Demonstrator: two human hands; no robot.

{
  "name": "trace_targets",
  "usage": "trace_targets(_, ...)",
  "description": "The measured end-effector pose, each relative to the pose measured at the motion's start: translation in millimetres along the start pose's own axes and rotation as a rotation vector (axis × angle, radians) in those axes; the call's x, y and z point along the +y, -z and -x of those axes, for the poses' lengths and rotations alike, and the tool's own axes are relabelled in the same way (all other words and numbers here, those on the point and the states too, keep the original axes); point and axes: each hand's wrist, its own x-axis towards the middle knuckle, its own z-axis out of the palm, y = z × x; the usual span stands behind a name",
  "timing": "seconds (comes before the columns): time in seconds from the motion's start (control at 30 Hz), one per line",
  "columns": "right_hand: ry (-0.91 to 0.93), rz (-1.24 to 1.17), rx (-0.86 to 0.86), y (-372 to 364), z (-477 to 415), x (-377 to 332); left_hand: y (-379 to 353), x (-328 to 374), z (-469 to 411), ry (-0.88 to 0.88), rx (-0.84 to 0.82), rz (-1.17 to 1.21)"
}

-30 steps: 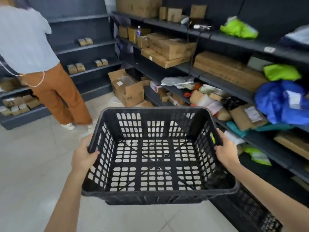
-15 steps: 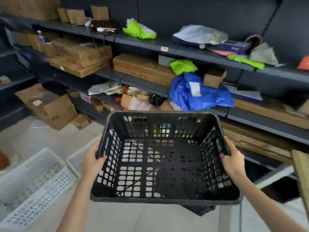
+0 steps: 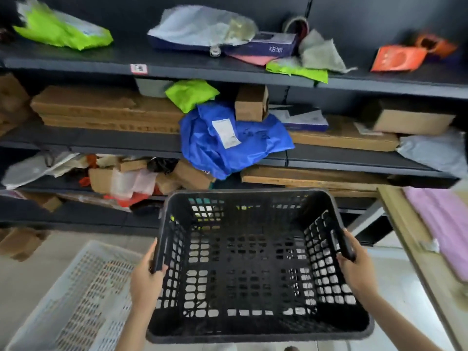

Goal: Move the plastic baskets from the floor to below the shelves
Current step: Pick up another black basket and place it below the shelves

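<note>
I hold an empty black plastic basket (image 3: 253, 333) with slotted walls in front of me, above the floor. My left hand (image 3: 145, 277) grips its left rim and my right hand (image 3: 357, 267) grips its right rim. A white plastic basket (image 3: 76, 300) sits on the pale floor at the lower left, beside the black one. The dark shelves (image 3: 101, 141) fill the view ahead. The lowest shelf (image 3: 63, 214) runs just beyond the black basket's far rim, and the gap under it is mostly hidden.
The shelves hold cardboard boxes (image 3: 106, 110), a blue parcel bag (image 3: 228, 140), green bags (image 3: 60, 29) and loose packets. A wooden table edge (image 3: 410, 239) with a pink cloth (image 3: 440, 224) stands at the right. A small box (image 3: 20, 243) lies on the floor at the left.
My view has swung right along the shelves and closer to them. The other person and the open carton are out of sight. The black basket stays in both hands; the table has come into view.
</note>
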Motion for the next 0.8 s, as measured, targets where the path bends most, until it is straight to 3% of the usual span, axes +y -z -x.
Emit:
trace_targets(0.27, -0.102, 0.08, 0.048, -29, -58, 53, -85, -29, -59, 0.02, -0.115, -0.078)
trace_targets(0.47, -0.129, 0.163, -0.029, -66, -109, 115, -140, -59, -85, 0.062, -0.063, -0.223)
trace_targets(0.8, -0.164, 0.089, -0.097, -134, -184, 196, -213, -113, -114, 0.073, -0.001, -0.226)
